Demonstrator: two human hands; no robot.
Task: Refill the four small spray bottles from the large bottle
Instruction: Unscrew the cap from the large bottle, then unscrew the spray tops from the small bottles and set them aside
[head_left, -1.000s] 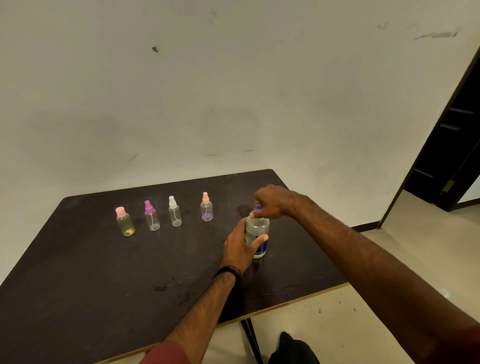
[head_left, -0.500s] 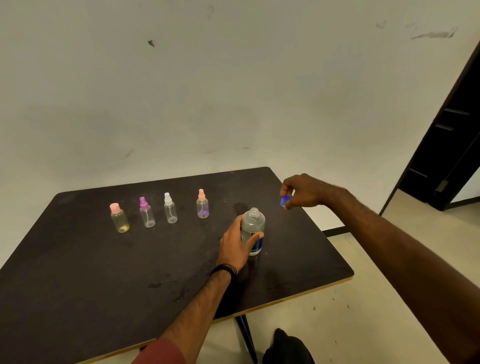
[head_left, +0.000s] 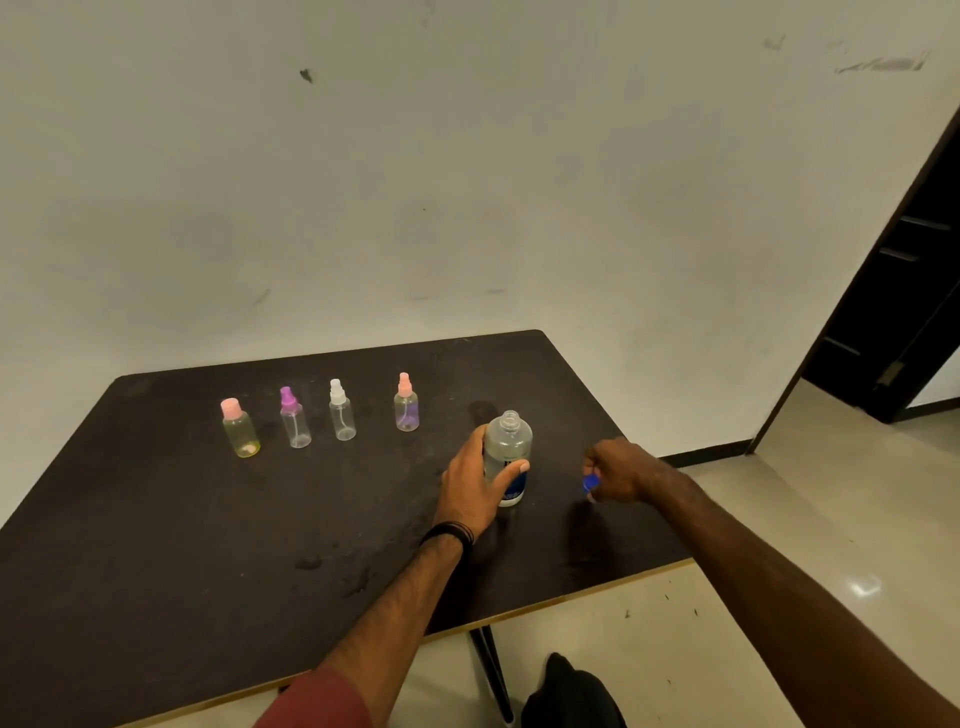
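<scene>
My left hand (head_left: 475, 486) wraps clear large bottle with blue label (head_left: 508, 457), upright, mouth uncapped, mid-table. My right hand (head_left: 621, 470) pinches small blue cap (head_left: 589, 483) just above dark tabletop (head_left: 156, 545). Best set cap flat, within reach, clear of pouring path. Bottle looks roughly full; liquid clear.

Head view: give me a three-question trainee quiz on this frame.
1. True or false: the large bottle has its cap on.
2. Which hand holds the blue cap? A) left hand B) right hand C) neither
3. Fill in: the spray bottle nearest the large bottle has a ____ top.

Key:
1. False; its neck is open.
2. B; the right hand pinches it low over the table, while the left hand grips the large bottle.
3. Pink; that spray bottle is the rightmost of the four.
</scene>
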